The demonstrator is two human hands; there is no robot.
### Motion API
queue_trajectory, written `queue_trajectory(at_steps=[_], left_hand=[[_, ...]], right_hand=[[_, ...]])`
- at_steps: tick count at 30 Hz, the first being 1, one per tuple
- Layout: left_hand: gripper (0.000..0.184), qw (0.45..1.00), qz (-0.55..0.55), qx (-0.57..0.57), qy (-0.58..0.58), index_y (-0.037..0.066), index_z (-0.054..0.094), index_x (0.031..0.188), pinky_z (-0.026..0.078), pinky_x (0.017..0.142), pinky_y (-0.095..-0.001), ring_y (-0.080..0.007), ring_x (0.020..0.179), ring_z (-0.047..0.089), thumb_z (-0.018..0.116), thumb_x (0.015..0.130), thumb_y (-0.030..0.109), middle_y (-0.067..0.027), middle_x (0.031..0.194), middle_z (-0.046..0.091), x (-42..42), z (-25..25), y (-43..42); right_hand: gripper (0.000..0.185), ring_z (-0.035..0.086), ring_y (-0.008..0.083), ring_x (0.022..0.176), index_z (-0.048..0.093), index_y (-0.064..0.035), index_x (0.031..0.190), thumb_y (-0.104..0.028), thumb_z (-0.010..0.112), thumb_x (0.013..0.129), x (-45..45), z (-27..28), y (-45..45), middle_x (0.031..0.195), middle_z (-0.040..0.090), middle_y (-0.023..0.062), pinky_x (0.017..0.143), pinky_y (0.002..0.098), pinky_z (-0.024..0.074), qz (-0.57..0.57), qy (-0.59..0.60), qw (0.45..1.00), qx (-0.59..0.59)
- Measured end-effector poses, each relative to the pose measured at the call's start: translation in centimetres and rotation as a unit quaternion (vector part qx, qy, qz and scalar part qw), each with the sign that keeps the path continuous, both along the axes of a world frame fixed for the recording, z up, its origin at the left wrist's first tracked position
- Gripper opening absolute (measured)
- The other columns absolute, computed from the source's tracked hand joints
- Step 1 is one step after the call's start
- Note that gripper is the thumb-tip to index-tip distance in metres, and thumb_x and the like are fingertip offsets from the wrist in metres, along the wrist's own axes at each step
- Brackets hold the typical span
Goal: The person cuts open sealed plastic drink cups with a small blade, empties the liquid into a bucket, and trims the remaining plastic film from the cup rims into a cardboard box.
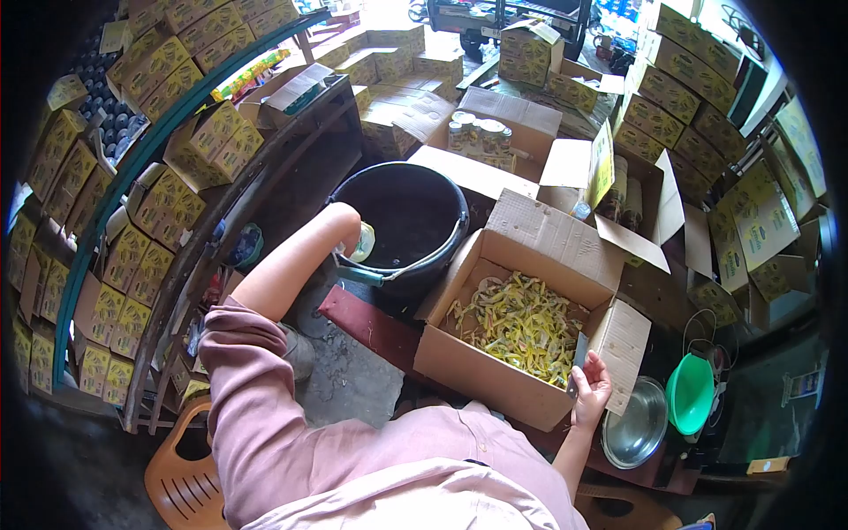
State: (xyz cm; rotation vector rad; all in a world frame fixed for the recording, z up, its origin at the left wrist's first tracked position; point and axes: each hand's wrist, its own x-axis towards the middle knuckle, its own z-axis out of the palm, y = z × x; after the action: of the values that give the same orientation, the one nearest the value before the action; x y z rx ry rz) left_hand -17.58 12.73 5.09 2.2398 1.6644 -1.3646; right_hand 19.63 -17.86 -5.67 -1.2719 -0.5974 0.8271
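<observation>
My left hand (346, 219) is bent at the wrist over the near left rim of a large black bucket (402, 181). It grips a small round container (363, 242), pale with a greenish edge; the fingers are mostly hidden behind my wrist. In my right hand (591, 386) is a knife (580, 351), its flat grey blade pointing up beside the near right corner of an open cardboard box (495, 375). Heaped inside that box are yellow-green scraps (521, 322), thin and strip-like. The bucket's deeper inside is dark.
Right of the box are a metal bowl (636, 424) and a green basin (690, 395). Beyond it, an open carton (521, 119) holds several cans (477, 134). Stacked yellow cartons (680, 102) line both sides. An orange chair (181, 468) stands at lower left.
</observation>
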Motion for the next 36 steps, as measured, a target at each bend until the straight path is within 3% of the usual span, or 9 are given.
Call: queue_trajectory(at_steps=[4, 11, 13, 17, 21, 25, 28, 32, 36], left_hand=[[0.041, 0.998, 0.040, -0.042, 0.009, 0.007, 0.067, 0.084, 0.051, 0.067, -0.0317, -0.0210, 0.082, 0.063, 0.076, 0.050, 0.028, -0.0089, 0.090, 0.065, 0.2, -0.1, 0.6], [0.041, 0.986, 0.129, -0.100, 0.014, 0.009, 0.067, 0.089, 0.048, 0.071, -0.0286, -0.0179, 0.079, 0.063, 0.072, 0.058, 0.034, -0.0068, 0.091, 0.065, 0.4, -0.8, 1.6], [0.059, 0.977, 0.156, -0.145, 0.027, 0.010, 0.055, 0.114, 0.044, 0.085, -0.0330, -0.0224, 0.098, 0.057, 0.070, 0.063, 0.037, -0.0097, 0.115, 0.055, 1.3, 0.3, 1.6], [0.071, 0.934, 0.081, 0.074, -0.340, 0.003, 0.045, 0.116, 0.045, 0.078, -0.0329, -0.0274, 0.092, 0.058, 0.070, 0.060, 0.039, -0.0170, 0.100, 0.059, 0.8, 0.7, 1.5], [0.068, 0.872, 0.097, 0.191, -0.440, 0.000, 0.042, 0.113, 0.044, 0.080, -0.0336, -0.0289, 0.091, 0.057, 0.071, 0.062, 0.036, -0.0197, 0.096, 0.059, 1.2, -0.3, 1.3], [0.071, 0.897, 0.090, 0.212, -0.376, 0.003, 0.043, 0.111, 0.044, 0.079, -0.0340, -0.0296, 0.094, 0.055, 0.073, 0.055, 0.034, -0.0196, 0.101, 0.057, 0.8, -0.1, 0.9], [0.053, 0.998, 0.057, -0.024, -0.021, 0.006, 0.061, 0.099, 0.046, 0.080, -0.0315, -0.0243, 0.091, 0.059, 0.073, 0.055, 0.034, -0.0149, 0.100, 0.061, 1.6, 1.7, -0.5], [0.046, 0.975, 0.069, 0.176, -0.114, 0.008, 0.067, 0.086, 0.050, 0.067, -0.0297, -0.0201, 0.075, 0.063, 0.071, 0.055, 0.043, -0.0087, 0.083, 0.066, -1.3, 0.4, -0.7], [0.044, 0.997, 0.065, -0.016, -0.049, 0.008, 0.068, 0.081, 0.050, 0.065, -0.0303, -0.0206, 0.072, 0.063, 0.070, 0.057, 0.044, -0.0090, 0.080, 0.065, -0.6, 2.3, -1.2]], right_hand=[[0.038, 0.056, 0.0088, 0.080, 0.054, -0.0001, 0.108, 0.009, 0.058, 0.071, 0.4, -0.3, 0.0, 0.090, 0.059, 0.0035, 0.075, 0.0223, 0.0457, 0.003, 0.006, 1.000, -0.002], [0.038, 0.056, 0.0094, 0.078, 0.054, 0.0000, 0.107, 0.007, 0.060, 0.070, 0.6, 0.5, 0.9, 0.088, 0.058, 0.0035, 0.071, 0.0219, 0.0463, 0.004, -0.009, 1.000, -0.009], [0.039, 0.055, 0.0085, 0.076, 0.054, -0.0007, 0.107, 0.008, 0.061, 0.070, 0.7, 0.1, 1.2, 0.087, 0.057, 0.0025, 0.069, 0.0209, 0.0467, 0.002, -0.016, 1.000, -0.010], [0.040, 0.055, 0.0088, 0.077, 0.054, -0.0008, 0.108, 0.007, 0.062, 0.069, 0.5, 0.1, 1.7, 0.087, 0.057, 0.0022, 0.071, 0.0215, 0.0468, -0.012, -0.015, 1.000, -0.021], [0.039, 0.056, 0.0088, 0.076, 0.054, -0.0006, 0.107, 0.007, 0.062, 0.069, 0.0, 0.7, 1.6, 0.087, 0.057, 0.0021, 0.072, 0.0216, 0.0467, 0.006, -0.008, 1.000, -0.014], [0.039, 0.055, 0.0085, 0.076, 0.054, -0.0005, 0.107, 0.006, 0.062, 0.070, 0.1, 0.8, 0.7, 0.087, 0.057, 0.0025, 0.072, 0.0214, 0.0467, -0.009, -0.001, 1.000, -0.003], [0.037, 0.055, 0.0081, 0.076, 0.054, -0.0006, 0.106, 0.006, 0.062, 0.070, 0.2, 0.7, -0.2, 0.087, 0.057, 0.0023, 0.071, 0.0208, 0.0466, -0.016, -0.008, 1.000, 0.000], [0.036, 0.055, 0.0086, 0.076, 0.055, -0.0004, 0.105, 0.007, 0.062, 0.070, 0.3, 0.5, -0.9, 0.087, 0.057, 0.0026, 0.074, 0.0214, 0.0462, -0.015, -0.015, 1.000, -0.004], [0.037, 0.056, 0.0095, 0.079, 0.054, -0.0004, 0.106, 0.007, 0.061, 0.071, 0.0, 0.3, -0.9, 0.090, 0.058, 0.0035, 0.075, 0.0218, 0.0459, -0.012, -0.004, 1.000, 0.001]])
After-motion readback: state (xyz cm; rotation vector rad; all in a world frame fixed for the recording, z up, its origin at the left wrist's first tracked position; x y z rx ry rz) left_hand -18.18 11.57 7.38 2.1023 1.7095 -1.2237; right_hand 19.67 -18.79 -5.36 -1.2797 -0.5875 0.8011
